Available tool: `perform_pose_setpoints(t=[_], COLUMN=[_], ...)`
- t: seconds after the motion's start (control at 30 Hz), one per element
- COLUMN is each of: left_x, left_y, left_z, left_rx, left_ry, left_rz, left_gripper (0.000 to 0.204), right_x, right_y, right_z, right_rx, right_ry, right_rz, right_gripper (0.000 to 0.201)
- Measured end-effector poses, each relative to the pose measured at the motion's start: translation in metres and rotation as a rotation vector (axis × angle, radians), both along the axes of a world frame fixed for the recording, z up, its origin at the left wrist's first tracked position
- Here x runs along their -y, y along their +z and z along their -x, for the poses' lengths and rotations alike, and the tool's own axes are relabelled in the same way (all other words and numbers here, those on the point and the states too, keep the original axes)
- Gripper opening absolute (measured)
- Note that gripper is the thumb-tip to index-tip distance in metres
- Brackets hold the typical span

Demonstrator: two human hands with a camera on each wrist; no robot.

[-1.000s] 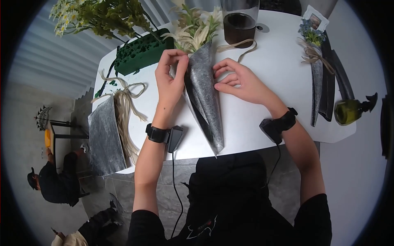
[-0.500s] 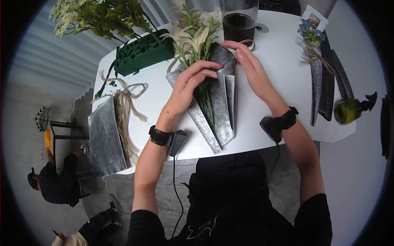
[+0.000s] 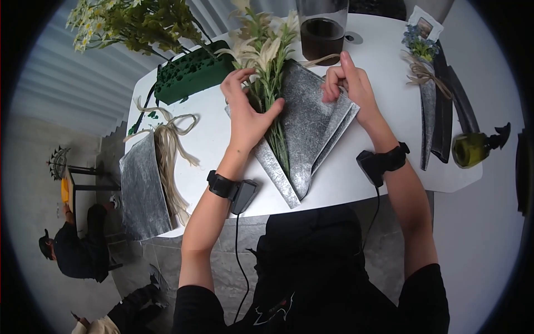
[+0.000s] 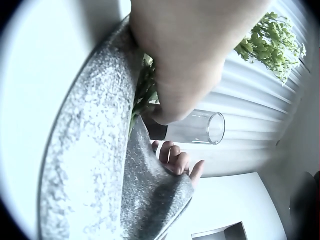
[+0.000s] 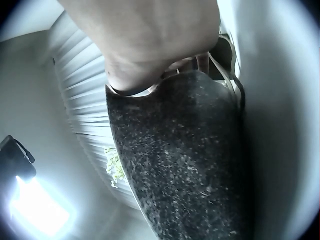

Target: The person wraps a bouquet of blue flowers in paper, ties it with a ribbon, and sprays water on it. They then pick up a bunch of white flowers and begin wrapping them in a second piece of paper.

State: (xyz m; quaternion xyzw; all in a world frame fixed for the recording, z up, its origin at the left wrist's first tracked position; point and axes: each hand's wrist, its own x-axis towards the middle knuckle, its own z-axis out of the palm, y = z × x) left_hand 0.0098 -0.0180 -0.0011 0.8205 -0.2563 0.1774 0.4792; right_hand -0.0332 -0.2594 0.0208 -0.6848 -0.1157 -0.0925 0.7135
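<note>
A bunch of cream artificial flowers (image 3: 268, 53) with green stems lies in a grey mottled wrapping sheet (image 3: 303, 119) on the white table. My left hand (image 3: 245, 114) lies over the stems at the left, thumb stretched across them and fingers bent near the blooms. In the left wrist view its fingers are hidden behind the hand. At the sheet's right flap, my right hand (image 3: 356, 92) has its fingers curled over the upper edge, thumb pointing up. The folded flap (image 5: 180, 150) stands raised, its outer face filling much of the right wrist view.
A glass of dark liquid (image 3: 322, 36) and a loose cord stand behind the bunch. Green floral foam (image 3: 194, 72) holds daisies at back left; a grey sheet (image 3: 144, 186) with raffia lies at left. At right are a small tied bouquet (image 3: 428, 94) and a green spray bottle (image 3: 470, 150).
The wrapping has opened: its right flap has swung rightward with my right hand, uncovering the stems. My left hand has moved off the flap onto the stems.
</note>
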Motion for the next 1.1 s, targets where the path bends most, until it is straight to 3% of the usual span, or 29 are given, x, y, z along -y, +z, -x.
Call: perform_pose_setpoints(t=[0.13,0.33,0.4,0.5,0.6,0.63,0.77,0.93,1.1], left_x=[-0.003,-0.008,-0.009,-0.012,-0.014,-0.014,-0.008,0.0,-0.001], left_y=[-0.01,-0.015,-0.014,-0.013,-0.017,-0.016,-0.01,-0.003,0.001], left_z=[-0.006,-0.01,-0.011,-0.013,-0.017,-0.015,-0.009,-0.002,0.001], left_rx=[-0.109,-0.082,-0.08,-0.189,-0.196,-0.191,-0.289,-0.482,-0.551], left_ry=[0.05,0.131,0.139,0.125,0.104,0.153,0.127,0.072,-0.005], left_rz=[0.11,0.027,0.024,0.142,0.278,0.216,0.308,0.608,0.521], left_gripper=[0.083,0.083,0.08,0.078,0.079,0.089,0.098,0.099,0.094], right_x=[0.005,0.018,0.016,0.013,0.012,0.012,0.011,0.008,0.006], right_y=[0.001,0.004,0.01,0.013,0.003,0.008,0.007,-0.002,0.0], right_z=[0.0,-0.001,0.006,0.01,0.009,0.011,0.01,0.007,0.008], right_rx=[-0.046,-0.183,-0.38,-0.451,-0.399,-0.424,-0.443,-0.381,-0.295], right_ry=[-0.014,0.156,0.195,0.305,0.387,0.411,0.415,0.435,0.464], right_rz=[0.05,0.193,0.319,0.441,0.405,0.393,0.35,0.376,0.434], right_gripper=[0.076,0.081,0.081,0.083,0.079,0.077,0.078,0.075,0.067])
